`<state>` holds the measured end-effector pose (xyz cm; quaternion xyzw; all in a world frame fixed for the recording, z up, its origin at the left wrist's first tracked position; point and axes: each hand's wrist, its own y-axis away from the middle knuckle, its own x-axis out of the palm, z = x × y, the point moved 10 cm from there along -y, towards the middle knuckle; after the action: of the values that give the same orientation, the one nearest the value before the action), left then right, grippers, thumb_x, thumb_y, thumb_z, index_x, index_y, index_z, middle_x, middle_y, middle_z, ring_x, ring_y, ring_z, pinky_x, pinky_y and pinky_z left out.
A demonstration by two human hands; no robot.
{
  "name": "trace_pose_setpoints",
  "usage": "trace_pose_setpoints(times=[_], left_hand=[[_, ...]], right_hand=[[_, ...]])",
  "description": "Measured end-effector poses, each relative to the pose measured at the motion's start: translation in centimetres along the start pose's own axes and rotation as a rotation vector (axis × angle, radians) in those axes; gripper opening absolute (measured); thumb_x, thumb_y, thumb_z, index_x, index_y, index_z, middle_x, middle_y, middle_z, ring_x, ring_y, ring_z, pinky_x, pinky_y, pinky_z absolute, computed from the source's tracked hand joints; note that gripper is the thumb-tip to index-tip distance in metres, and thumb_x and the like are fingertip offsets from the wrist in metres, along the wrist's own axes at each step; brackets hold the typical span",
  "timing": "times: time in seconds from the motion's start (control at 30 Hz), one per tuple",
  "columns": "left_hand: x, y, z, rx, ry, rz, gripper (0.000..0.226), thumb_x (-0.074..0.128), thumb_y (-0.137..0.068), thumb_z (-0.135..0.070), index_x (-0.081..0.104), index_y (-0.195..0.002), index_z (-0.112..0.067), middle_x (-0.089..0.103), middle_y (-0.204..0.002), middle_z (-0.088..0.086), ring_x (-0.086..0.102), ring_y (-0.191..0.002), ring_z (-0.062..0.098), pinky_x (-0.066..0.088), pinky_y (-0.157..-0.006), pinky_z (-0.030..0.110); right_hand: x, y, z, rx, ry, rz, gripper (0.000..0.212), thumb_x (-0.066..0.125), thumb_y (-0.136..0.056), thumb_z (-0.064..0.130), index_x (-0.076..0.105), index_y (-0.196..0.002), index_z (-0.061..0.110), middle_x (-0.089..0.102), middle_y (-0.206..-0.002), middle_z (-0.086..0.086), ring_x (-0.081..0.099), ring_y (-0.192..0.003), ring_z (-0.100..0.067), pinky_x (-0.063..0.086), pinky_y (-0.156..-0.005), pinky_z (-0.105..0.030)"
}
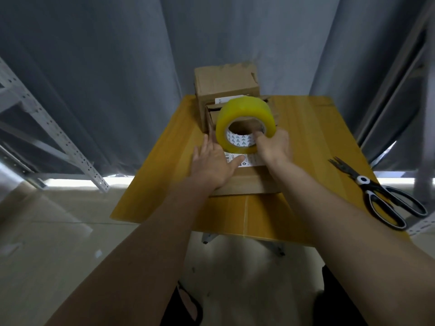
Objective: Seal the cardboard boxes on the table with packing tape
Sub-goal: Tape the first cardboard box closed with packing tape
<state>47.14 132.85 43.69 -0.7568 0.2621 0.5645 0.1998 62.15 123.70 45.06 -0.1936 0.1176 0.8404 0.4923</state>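
A large roll of yellowish packing tape point(244, 115) stands on edge over a flat cardboard box point(249, 182) on the yellow table point(169, 161). My right hand point(274, 147) grips the roll, with fingers hooked into its cardboard core. My left hand point(213, 164) lies flat on the near box's top, fingers straight, thumb beside a white shipping label point(253, 160). Behind them stands a taller cardboard box point(226, 87) with torn top edges, and further cardboard lies partly hidden behind the roll.
Black-and-white scissors point(381, 196) lie shut at the table's right edge. Grey curtains point(106, 78) hang behind the table. A perforated metal rack frame point(47, 128) stands at the left. Glossy floor tiles show below.
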Motion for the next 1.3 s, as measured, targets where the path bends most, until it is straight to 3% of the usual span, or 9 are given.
trace_pose_setpoints(times=[0.23, 0.3, 0.37, 0.5, 0.6, 0.7, 0.87, 1.2, 1.3], left_hand=[[0.5, -0.1, 0.5, -0.017, -0.008, 0.037, 0.098, 0.033, -0.090, -0.069, -0.012, -0.152, -0.009, -0.011, -0.162, 0.006, -0.009, -0.149, 0.018, -0.001, -0.120, 0.041], [0.6, -0.2, 0.4, -0.014, -0.007, 0.038, 0.099, 0.034, -0.089, -0.070, -0.011, -0.152, -0.009, -0.010, -0.162, 0.005, -0.009, -0.149, 0.018, -0.001, -0.120, 0.041], [0.7, -0.3, 0.4, -0.014, -0.012, 0.043, 0.098, 0.034, -0.089, -0.070, -0.011, -0.152, -0.009, -0.010, -0.162, 0.005, -0.009, -0.149, 0.018, -0.001, -0.120, 0.041], [1.0, -0.3, 0.3, 0.003, -0.095, 0.068, 0.088, 0.024, -0.093, -0.069, -0.007, -0.153, -0.013, -0.013, -0.161, 0.008, -0.013, -0.148, 0.021, -0.005, -0.119, 0.041], [1.3, -0.5, -0.4, -0.003, -0.168, 0.105, 0.071, 0.016, -0.097, -0.062, 0.008, -0.155, -0.022, -0.015, -0.160, 0.014, -0.016, -0.147, 0.027, -0.009, -0.118, 0.043], [1.4, -0.4, -1.8, 0.010, -0.226, 0.085, 0.066, 0.014, -0.101, -0.052, 0.018, -0.153, -0.013, -0.009, -0.160, 0.017, -0.014, -0.147, 0.030, -0.009, -0.119, 0.044], [1.5, -0.4, -2.6, 0.068, -0.196, 0.052, 0.078, 0.013, -0.098, -0.061, 0.001, -0.154, -0.008, -0.008, -0.162, 0.010, -0.013, -0.148, 0.023, -0.006, -0.121, 0.042], [1.9, -1.0, -2.4, 0.045, -0.206, 0.081, 0.091, 0.015, -0.091, -0.072, -0.007, -0.153, -0.010, -0.014, -0.161, 0.009, -0.014, -0.148, 0.022, -0.006, -0.121, 0.039], [2.0, -0.8, -2.9, 0.090, -0.167, 0.094, 0.077, 0.017, -0.093, -0.070, -0.007, -0.153, -0.029, -0.014, -0.160, 0.012, -0.015, -0.148, 0.026, -0.008, -0.120, 0.041]], right_hand=[[-2.5, -1.0, -0.8, -0.001, -0.270, -0.098, 0.049, 0.055, -0.092, 0.012, 0.038, -0.137, 0.002, 0.039, -0.097, 0.003, 0.042, -0.090, -0.013, 0.034, -0.075, -0.019], [-3.1, -1.3, -1.2, 0.003, -0.322, -0.117, 0.048, 0.055, -0.092, 0.010, 0.038, -0.136, 0.002, 0.041, -0.091, 0.007, 0.044, -0.080, -0.009, 0.036, -0.062, -0.010], [-3.2, -1.3, -1.3, 0.009, -0.345, -0.125, 0.037, 0.058, -0.090, 0.013, 0.044, -0.125, 0.007, 0.047, -0.085, 0.009, 0.052, -0.077, -0.013, 0.038, -0.052, -0.013], [-2.8, -1.1, -2.9, 0.119, -0.403, -0.128, 0.033, 0.073, -0.079, 0.026, 0.047, -0.097, 0.015, 0.057, -0.090, -0.002, 0.058, -0.084, -0.023, 0.045, -0.066, -0.031], [-0.7, -0.9, -2.6, 0.115, -0.268, 0.068, 0.045, 0.083, -0.069, 0.034, 0.060, -0.101, 0.013, 0.065, -0.099, -0.004, 0.064, -0.091, -0.026, 0.055, -0.079, -0.040], [0.0, -1.1, -1.8, 0.059, -0.169, 0.116, 0.026, 0.080, -0.073, 0.037, 0.062, -0.081, 0.020, 0.066, -0.086, 0.000, 0.065, -0.087, -0.024, 0.056, -0.078, -0.039], [-1.3, -1.7, -1.2, -0.005, -0.154, -0.005, 0.041, 0.065, -0.086, 0.032, 0.059, -0.117, 0.006, 0.061, -0.118, -0.012, 0.059, -0.106, -0.030, 0.049, -0.093, -0.043], [-7.4, -3.7, -3.2, 0.004, -0.333, -0.124, 0.030, 0.062, -0.092, 0.025, 0.050, -0.117, 0.012, 0.062, -0.109, -0.007, 0.062, -0.100, -0.024, 0.052, -0.092, -0.046], [-6.2, -3.3, -4.6, 0.136, -0.464, -0.105, 0.034, 0.066, -0.088, 0.032, 0.054, -0.113, 0.014, 0.064, -0.110, -0.008, 0.064, -0.099, -0.025, 0.054, -0.091, -0.046]])
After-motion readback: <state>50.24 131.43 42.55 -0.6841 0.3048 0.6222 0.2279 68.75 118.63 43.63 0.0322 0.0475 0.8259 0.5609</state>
